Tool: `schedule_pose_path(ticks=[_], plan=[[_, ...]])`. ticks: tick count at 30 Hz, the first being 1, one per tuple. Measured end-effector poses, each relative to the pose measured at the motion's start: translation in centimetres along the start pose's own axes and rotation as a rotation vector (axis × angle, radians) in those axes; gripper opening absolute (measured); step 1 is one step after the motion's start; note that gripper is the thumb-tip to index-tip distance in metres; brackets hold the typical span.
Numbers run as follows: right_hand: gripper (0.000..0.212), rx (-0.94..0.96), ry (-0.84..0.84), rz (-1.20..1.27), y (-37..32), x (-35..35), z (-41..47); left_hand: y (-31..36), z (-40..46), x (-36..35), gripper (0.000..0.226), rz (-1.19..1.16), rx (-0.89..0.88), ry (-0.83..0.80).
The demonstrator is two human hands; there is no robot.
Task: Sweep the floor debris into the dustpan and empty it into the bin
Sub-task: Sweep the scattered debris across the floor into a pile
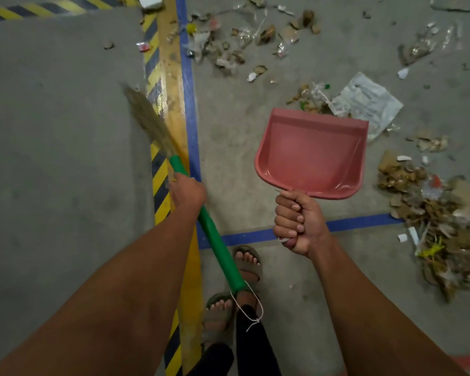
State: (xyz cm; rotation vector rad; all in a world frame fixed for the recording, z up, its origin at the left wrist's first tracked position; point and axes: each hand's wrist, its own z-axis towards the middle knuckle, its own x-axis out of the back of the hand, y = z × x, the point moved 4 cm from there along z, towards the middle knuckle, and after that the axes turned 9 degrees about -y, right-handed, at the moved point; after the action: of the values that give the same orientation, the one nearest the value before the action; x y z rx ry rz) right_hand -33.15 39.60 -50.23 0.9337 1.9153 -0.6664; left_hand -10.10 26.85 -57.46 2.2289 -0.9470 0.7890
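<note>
My left hand [187, 189] grips the green handle of a grass broom [217, 240], whose straw head [147, 120] points up and left, blurred, above the grey floor. An empty pink dustpan [310, 156] is held off the floor by its handle in my right hand [296, 223]; its open lip faces away from me. Debris lies on the concrete: a pile of brown scraps and paper [440, 223] at the right, scattered wrappers and cardboard bits [244, 42] at the top, and a clear plastic bag [366, 104] just beyond the dustpan's lip. No bin is in view.
A yellow strip with black-and-yellow hazard stripes [160, 185] and a blue tape line [190, 104] run up the floor between my hands. Another blue line [364, 222] crosses to the right. My sandalled feet [244, 270] stand below the dustpan.
</note>
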Motion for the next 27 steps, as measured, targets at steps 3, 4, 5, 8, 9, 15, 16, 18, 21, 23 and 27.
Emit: schedule_pose_path(ticks=[3, 4, 5, 8, 9, 15, 16, 18, 21, 23, 27], plan=[[0.044, -0.010, 0.015, -0.016, -2.3, 0.7, 1.1, 2.0, 2.1, -3.0, 0.040, 0.096, -0.033, -0.136], [0.044, -0.011, 0.026, -0.018, -3.0, 1.0, 1.3, 2.8, 2.1, -4.3, 0.038, 0.146, -0.084, -0.180], [0.044, -0.011, 0.039, -0.017, -3.7, 1.4, 1.5, 3.8, 1.9, -5.8, 0.037, 0.194, -0.152, -0.217], [0.043, 0.001, 0.083, -0.015, -5.7, 2.5, 1.6, 7.6, 0.8, -9.6, 0.037, 0.322, -0.413, -0.332], [0.043, 0.006, 0.090, -0.013, -6.1, 2.8, 1.5, 8.9, 0.3, -10.5, 0.040, 0.382, -0.514, -0.377], [0.043, 0.006, 0.110, 0.009, -7.9, 2.8, 2.0, 12.3, -0.5, -10.4, 0.059, 0.528, -0.869, -0.513], [0.043, 0.003, 0.114, 0.005, -8.1, 2.3, 2.2, 11.9, -0.3, -9.6, 0.060, 0.500, -0.888, -0.470], [0.043, -0.012, 0.101, 0.003, -8.4, 1.0, 3.1, 10.8, 0.5, -7.0, 0.060, 0.432, -0.884, -0.365], [0.043, -0.044, 0.068, -0.004, -8.5, -1.3, 5.0, 8.5, 2.2, -2.5, 0.057, 0.322, -0.762, -0.220], [0.043, -0.062, 0.057, -0.021, -8.4, -3.1, 6.8, 7.1, 3.4, 1.2, 0.056, 0.215, -0.647, -0.098], [0.043, -0.085, 0.027, -0.060, -8.4, -6.4, 10.9, 4.8, 6.8, 7.6, 0.056, 0.094, -0.394, 0.168]])
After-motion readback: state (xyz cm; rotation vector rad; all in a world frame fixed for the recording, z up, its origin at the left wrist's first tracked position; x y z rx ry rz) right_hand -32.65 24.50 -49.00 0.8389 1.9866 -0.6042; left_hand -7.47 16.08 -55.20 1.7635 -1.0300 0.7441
